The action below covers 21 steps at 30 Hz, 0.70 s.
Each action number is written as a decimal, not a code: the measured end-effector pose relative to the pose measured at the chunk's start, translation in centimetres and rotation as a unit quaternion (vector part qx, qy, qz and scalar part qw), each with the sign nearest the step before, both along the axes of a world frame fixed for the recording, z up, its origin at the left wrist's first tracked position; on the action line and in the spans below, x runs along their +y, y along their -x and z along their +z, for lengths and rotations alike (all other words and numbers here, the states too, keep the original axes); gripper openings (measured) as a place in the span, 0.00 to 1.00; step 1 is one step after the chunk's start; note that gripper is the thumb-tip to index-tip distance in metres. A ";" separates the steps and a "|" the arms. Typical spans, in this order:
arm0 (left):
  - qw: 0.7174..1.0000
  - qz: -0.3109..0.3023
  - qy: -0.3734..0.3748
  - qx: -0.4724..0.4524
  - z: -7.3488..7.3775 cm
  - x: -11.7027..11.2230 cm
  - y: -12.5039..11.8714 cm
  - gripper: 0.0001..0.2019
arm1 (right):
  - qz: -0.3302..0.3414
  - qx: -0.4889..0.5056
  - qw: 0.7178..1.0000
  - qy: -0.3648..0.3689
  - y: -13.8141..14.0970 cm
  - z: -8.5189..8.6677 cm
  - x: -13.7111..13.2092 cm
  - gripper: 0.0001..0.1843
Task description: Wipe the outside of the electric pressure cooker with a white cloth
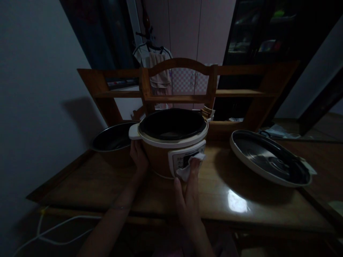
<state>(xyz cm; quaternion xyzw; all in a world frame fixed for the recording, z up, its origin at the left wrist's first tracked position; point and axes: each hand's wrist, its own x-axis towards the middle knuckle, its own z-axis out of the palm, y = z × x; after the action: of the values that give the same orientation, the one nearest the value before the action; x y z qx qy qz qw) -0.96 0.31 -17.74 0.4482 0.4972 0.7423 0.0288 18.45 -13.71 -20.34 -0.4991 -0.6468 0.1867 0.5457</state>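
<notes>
An electric pressure cooker (160, 157) stands upright on the wooden desk with its lid off and its dark interior showing. My left hand (139, 159) grips it at the side, with the fingers up under the white handle (134, 132); the fingertips are partly hidden. In my right hand (189, 192) is a white tissue (184, 173), pressed by the fingers against the control panel (175, 160) on the cooker's front. The tissue covers part of the dark display.
Left of the cooker sits a dark inner pot (115, 142). The round lid (268, 157) lies tilted, underside up, at the right of the desk (214, 203). A wooden shelf rack (177, 98) rises behind. White cables (64, 221) hang at the front left.
</notes>
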 end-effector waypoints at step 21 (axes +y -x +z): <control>1.000 0.009 0.007 0.006 0.1 0.0 0.0 0.21 | -0.097 0.042 0.992 -0.064 -1.9 1.4 1.5 0.30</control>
<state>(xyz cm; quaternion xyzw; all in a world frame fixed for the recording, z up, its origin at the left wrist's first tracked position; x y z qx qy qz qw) -1.00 0.34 -17.68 0.4484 0.5063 0.7362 0.0222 20.39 -12.17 -18.98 -0.5151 -0.5825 0.1116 0.6188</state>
